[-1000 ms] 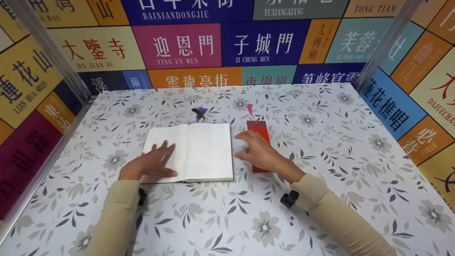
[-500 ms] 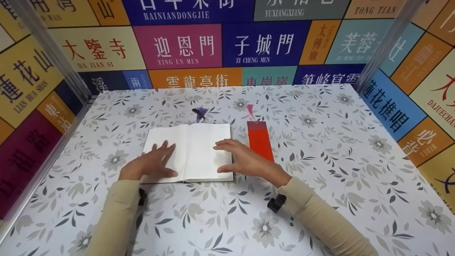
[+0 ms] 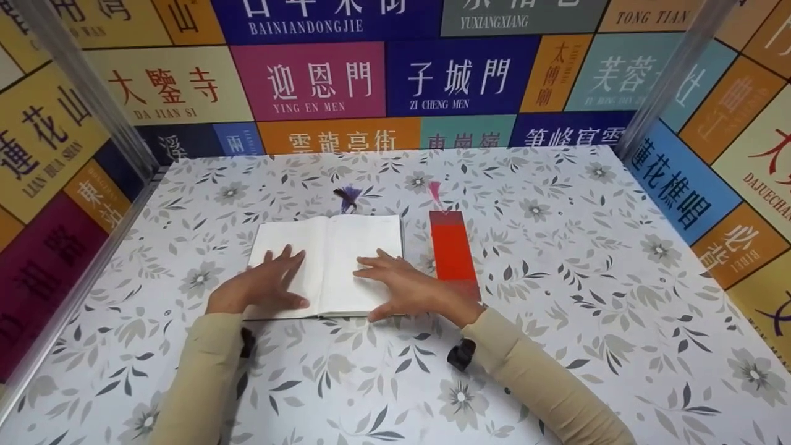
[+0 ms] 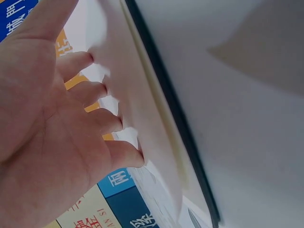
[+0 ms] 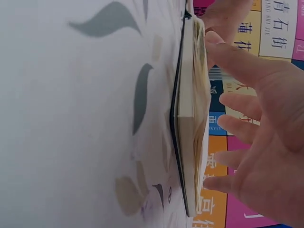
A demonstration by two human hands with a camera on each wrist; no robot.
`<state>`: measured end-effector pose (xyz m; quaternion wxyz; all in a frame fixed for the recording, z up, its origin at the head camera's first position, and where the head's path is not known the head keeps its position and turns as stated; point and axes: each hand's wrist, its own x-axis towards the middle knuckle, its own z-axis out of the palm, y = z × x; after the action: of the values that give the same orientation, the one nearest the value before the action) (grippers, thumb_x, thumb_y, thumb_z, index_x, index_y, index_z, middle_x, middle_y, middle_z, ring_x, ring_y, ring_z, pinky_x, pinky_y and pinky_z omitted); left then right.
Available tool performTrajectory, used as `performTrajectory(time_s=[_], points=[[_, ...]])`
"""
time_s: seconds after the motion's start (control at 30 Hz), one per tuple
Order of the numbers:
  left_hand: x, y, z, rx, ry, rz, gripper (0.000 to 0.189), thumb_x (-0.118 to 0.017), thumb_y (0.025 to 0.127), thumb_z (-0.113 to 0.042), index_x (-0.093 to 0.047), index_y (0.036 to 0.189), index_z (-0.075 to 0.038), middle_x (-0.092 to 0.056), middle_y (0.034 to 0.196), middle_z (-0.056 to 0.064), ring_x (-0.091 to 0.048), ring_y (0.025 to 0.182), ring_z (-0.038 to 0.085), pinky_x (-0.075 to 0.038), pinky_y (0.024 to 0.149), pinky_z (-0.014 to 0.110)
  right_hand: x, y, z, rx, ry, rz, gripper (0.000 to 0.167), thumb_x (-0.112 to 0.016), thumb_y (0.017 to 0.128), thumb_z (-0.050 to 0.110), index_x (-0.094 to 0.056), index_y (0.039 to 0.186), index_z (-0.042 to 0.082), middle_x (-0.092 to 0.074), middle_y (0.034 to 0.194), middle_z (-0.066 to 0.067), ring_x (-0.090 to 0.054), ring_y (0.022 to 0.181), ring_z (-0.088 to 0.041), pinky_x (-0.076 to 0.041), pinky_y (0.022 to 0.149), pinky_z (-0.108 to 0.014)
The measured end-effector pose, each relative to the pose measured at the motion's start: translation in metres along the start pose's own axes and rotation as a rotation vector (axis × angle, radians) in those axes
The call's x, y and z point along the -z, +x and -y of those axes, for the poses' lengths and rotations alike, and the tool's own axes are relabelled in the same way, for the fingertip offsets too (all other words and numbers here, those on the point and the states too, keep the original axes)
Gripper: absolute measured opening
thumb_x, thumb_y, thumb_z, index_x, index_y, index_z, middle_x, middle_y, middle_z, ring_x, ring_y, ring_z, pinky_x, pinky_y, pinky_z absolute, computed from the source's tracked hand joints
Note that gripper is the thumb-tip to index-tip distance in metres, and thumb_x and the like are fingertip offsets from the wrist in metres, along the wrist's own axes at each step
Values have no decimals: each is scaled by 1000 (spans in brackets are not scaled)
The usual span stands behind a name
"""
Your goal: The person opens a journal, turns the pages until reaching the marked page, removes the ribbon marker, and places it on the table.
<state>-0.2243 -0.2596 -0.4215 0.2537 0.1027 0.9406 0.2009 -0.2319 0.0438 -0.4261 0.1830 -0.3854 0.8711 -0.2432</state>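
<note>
Nearest, spread wide: left hand (image 3: pixel 258 285) on left page (image 3: pixel 296 241) of open book (image 3: pixel 355 238), right hand (image 3: pixel 405 285) over its right. Blank whitish pages (image 3: pixel 337 290), thin dark cover (image 4: pixel 183 116), flat on flowered tablecloth (image 3: pixel 346 383). Beyond, purple tassel (image 3: pixel 348 198); farther, lettered panels (image 3: pixel 309 80).

notebook (image 3: pixel 334 259) | open, white pages (image 3: pixel 361 232) facing up | dark cover (image 4: pixel 176 109) underneath | lying on floral tabletop (image 3: pixel 346 383)

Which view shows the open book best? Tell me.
The head view: the open book shows both pages from above, partly covered. The left wrist view gives a page and edge; the right wrist view, its thickness side-on.
</note>
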Motion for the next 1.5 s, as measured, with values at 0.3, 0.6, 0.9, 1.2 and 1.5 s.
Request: performTrajectory(time_s=[0.3,0.6,0.9,1.2,1.5], points=[[-1,-1,-3,20,-35,-2,105,-74,86,-49,-10,162,-14,6,168,21,10,152,51,2,118,74,-2,-2,0,-72,-93,87,92,-83,80,42,-36,157,21,-17,170,-2,-1,159,-31,-1,129,-54],[-1,0,-2,12,-44,2,107,-74,86,-49,-9,162,-14,8,168,21,12,151,51,4,118,74,2,-4,0,-87,-124,127,84,-78,86,40,-36,157,23,-18,170,1,-8,159,-29,-7,129,-50],[0,1,-2,14,-47,14,107,-74,86,-49,-9,162,-15,8,168,20,13,152,50,4,118,73,14,-7,-2,-18,-75,169,67,-70,94,34,-44,153,16,-27,167,-7,-16,157,-33,-17,128,-51],[-2,-1,-2,-4,3,-6,101,-71,89,-46,-8,162,-15,9,167,21,12,151,52,3,117,75,17,-10,-9,43,16,52,43,-61,97,10,-59,140,7,-54,149,-13,-48,142,-31,-39,118,-45],[-3,-3,-1,-6,10,-13,102,-71,89,-47,-8,162,-14,7,167,23,10,151,53,1,116,76,9,-11,-15,-54,141,-282,58,-58,91,-4,-47,148,5,-34,158,-17,-40,143,-34,-41,117,-45]])
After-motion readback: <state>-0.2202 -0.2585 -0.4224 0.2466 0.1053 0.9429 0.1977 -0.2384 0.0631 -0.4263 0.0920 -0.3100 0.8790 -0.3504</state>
